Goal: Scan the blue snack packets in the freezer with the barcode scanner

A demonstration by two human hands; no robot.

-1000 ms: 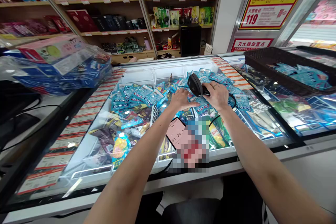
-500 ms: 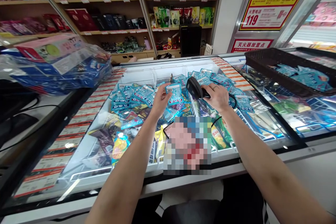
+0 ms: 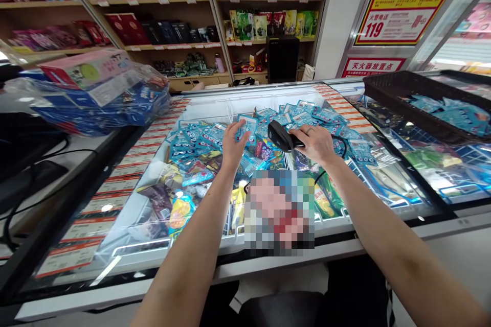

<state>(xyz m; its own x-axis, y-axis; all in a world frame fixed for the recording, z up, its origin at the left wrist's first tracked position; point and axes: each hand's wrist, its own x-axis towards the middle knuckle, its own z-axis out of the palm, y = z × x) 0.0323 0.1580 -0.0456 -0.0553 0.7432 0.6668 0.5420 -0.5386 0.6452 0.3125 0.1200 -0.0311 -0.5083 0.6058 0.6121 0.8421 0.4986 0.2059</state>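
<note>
My left hand (image 3: 233, 144) is over the pile, its thumb and fingers apart at the near-left edge of a small blue packet (image 3: 248, 123). Whether the fingertips touch that packet is hard to tell. My right hand (image 3: 315, 144) is wrapped round the handle of a black barcode scanner (image 3: 279, 136), whose head points left toward the packet. A black cable runs from the scanner behind and below my right wrist. Many similar blue packets (image 3: 199, 135) lie spread over the glass top of a display freezer (image 3: 126, 260), under and around both hands.
Colourful bags (image 3: 180, 212) show through the glass. A blurred-out rectangle (image 3: 279, 214) covers something at the front edge. A dark basket (image 3: 414, 107) with blue packets stands right; plastic-wrapped boxes (image 3: 95, 87) stand left. Shelves (image 3: 161, 46) line the back.
My left hand has opened its fingers from the blue packet it was holding up. The scanner has shifted slightly down and left relative to the packets, and the view has moved a little.
</note>
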